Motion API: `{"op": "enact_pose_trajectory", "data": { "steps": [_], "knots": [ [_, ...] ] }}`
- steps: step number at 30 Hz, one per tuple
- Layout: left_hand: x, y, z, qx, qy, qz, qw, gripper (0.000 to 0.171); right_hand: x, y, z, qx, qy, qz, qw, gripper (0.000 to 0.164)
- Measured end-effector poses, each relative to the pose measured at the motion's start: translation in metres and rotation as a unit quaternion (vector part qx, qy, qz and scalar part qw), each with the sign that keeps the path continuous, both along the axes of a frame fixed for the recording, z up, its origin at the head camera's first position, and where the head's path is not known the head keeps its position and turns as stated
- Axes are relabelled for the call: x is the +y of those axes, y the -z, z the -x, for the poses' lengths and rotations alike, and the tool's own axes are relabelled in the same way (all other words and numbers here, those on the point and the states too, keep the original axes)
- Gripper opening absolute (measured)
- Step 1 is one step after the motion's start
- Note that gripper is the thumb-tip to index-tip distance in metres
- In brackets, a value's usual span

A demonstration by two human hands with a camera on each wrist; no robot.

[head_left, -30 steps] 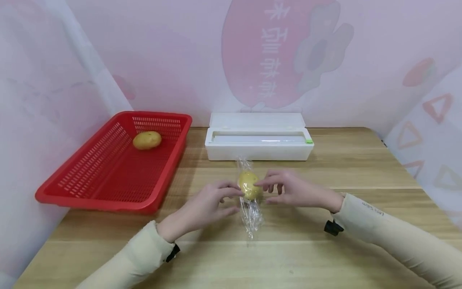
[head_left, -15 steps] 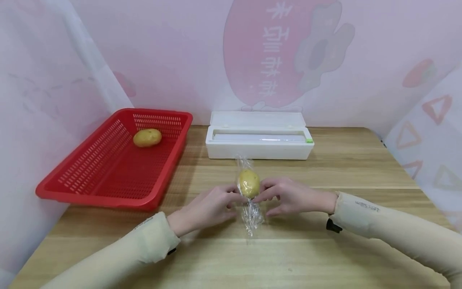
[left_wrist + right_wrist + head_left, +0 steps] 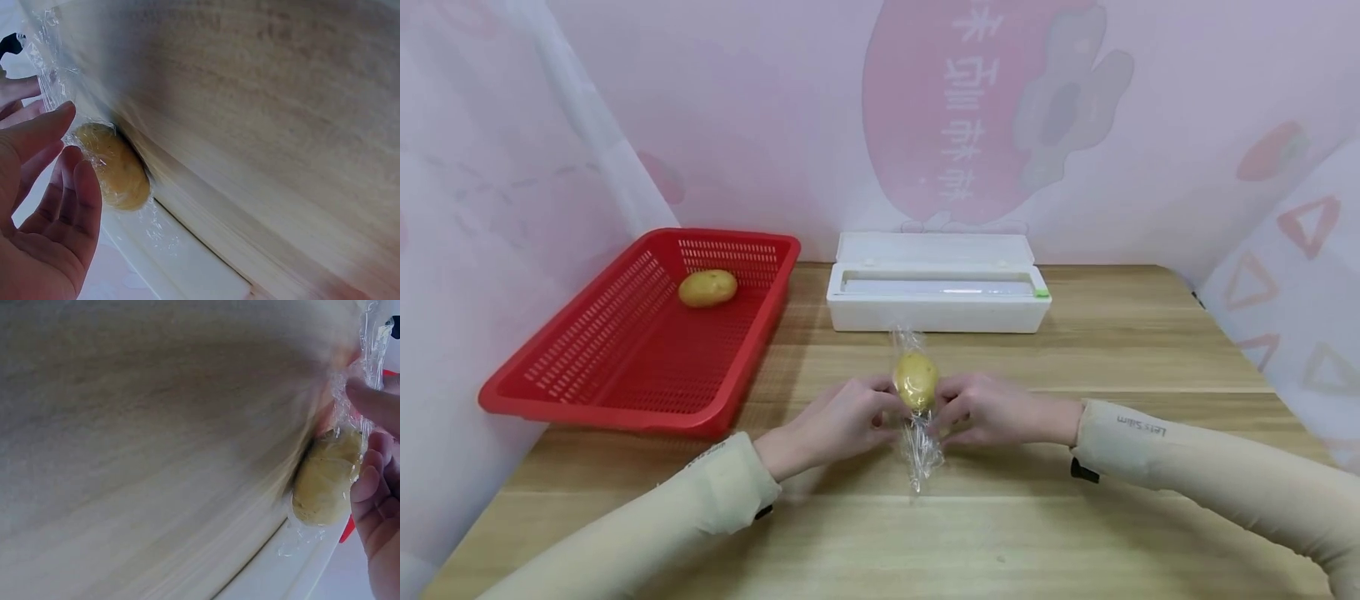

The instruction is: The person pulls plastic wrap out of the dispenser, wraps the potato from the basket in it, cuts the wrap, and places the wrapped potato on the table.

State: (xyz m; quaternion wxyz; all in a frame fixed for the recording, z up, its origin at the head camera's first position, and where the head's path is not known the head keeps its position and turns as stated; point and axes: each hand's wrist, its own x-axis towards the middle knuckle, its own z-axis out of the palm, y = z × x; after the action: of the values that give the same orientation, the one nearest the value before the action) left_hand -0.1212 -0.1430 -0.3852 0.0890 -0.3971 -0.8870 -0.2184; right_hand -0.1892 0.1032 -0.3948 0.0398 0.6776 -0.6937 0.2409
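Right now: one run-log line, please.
left hand, right hand: at film; wrapped potato: between hands; other potato: in red basket; white box: open

Left arm (image 3: 647, 529) in from lower left, right arm (image 3: 1217, 467) from lower right. Left hand (image 3: 848, 423) and right hand (image 3: 992, 414) face each other near frame centre, fingers (image 3: 88, 197) bent, thumbs (image 3: 378, 407) opposite fingers.

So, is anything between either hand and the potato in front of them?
Only the clear film, which wraps the potato and bunches up at its near end. The left hand and right hand flank it; nothing else visible stands between.
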Motion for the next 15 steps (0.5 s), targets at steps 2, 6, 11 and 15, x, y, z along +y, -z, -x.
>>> {"op": "enact_pose_trajectory", "data": {
  "steps": [2,6,11,15],
  "knots": [
    [-0.0014,0.0006,0.0,-0.001,-0.002,0.0,1.0,0.026,-0.0019,0.0014,0.0003,0.016,-0.01,0.013,1.0,0.013],
    [-0.0022,0.0005,0.0001,-0.008,-0.005,0.002,1.0,0.027,-0.0021,0.0018,-0.0018,-0.017,0.005,0.018,1.0,0.012],
    [-0.0018,-0.0027,-0.001,-0.017,-0.017,0.005,0.9997,0.027,-0.0007,-0.003,-0.0063,-0.156,0.085,0.017,0.984,0.01],
    [-0.0016,-0.0028,0.0001,-0.008,-0.023,0.0,0.9997,0.029,-0.0028,-0.0051,-0.007,-0.208,0.146,0.039,0.966,0.009]
  ]
}}
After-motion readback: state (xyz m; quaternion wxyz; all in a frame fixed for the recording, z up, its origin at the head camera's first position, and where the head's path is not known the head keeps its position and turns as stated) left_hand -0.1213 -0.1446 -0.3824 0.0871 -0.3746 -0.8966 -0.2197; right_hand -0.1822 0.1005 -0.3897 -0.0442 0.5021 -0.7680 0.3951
